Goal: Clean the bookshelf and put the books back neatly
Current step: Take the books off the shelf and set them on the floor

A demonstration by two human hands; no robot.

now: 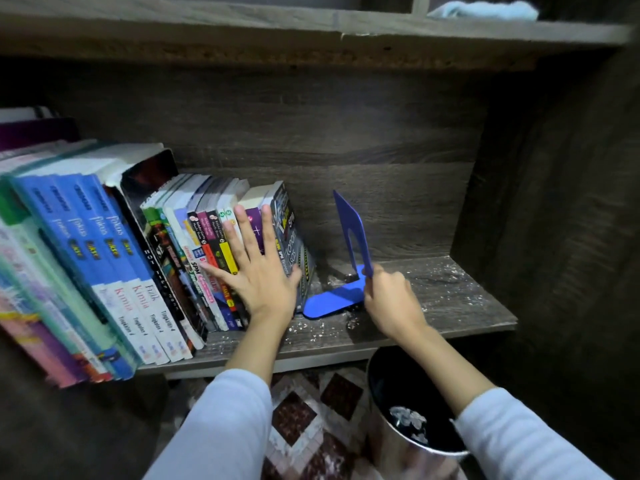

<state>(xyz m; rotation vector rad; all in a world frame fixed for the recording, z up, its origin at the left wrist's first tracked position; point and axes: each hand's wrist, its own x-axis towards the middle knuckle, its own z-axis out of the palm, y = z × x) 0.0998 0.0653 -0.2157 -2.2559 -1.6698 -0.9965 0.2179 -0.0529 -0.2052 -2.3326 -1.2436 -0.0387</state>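
- Blue L-shaped metal bookend (355, 233) stands on the dark grey wood-grain shelf board (450, 306), upright plate to the right, flat base pointing left, its rounded tip at the foot of the last book
- The right hand (391, 299) has its fingers curled round the lower edge of the upright plate and holds it
- The left hand (261, 275) is wide open, fingers spread, palm pressed flat on the spines at the right end of the row of upright paperback books (166, 258)
- The row fills the left part of the shelf and leans slightly right
- White crumbs and dust (446, 271) lie over the bare right part of the board
- A pale blue folded cloth (485, 10) lies on the shelf above
- A round shiny metal bin (388, 445) stands on the brown and white patterned rug (304, 410) below, with pale scraps inside
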